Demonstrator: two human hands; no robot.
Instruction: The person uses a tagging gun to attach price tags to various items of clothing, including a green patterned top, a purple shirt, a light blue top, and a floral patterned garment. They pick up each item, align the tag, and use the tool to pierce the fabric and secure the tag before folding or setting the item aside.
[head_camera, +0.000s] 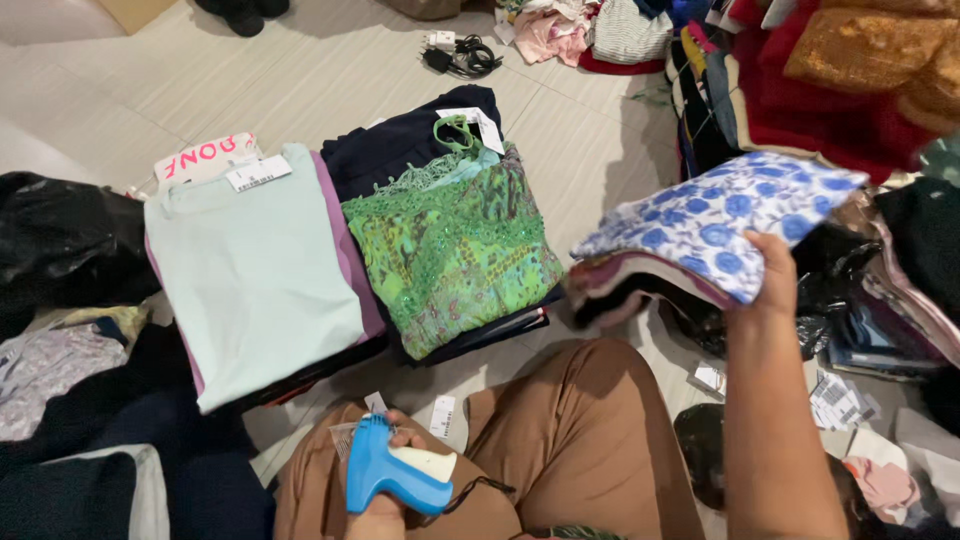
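Observation:
My right hand (772, 272) grips a stack of folded clothes (700, 232) at its right end, held above the floor; the top piece is white with blue flowers. My left hand (392, 470) rests by my knee and holds a blue and white tagging gun (392, 472). In front of me lie two folded piles: a pale mint top (250, 270) on a purple garment with a paper tag, and a green patterned beaded top (455, 250) on dark navy clothes.
Black bags (60, 240) and loose clothes crowd the left. A heap of red, gold and dark garments (850, 90) fills the right. Paper tags (840, 400) lie by my right knee. A charger with cable (460, 52) sits on the tiled floor beyond.

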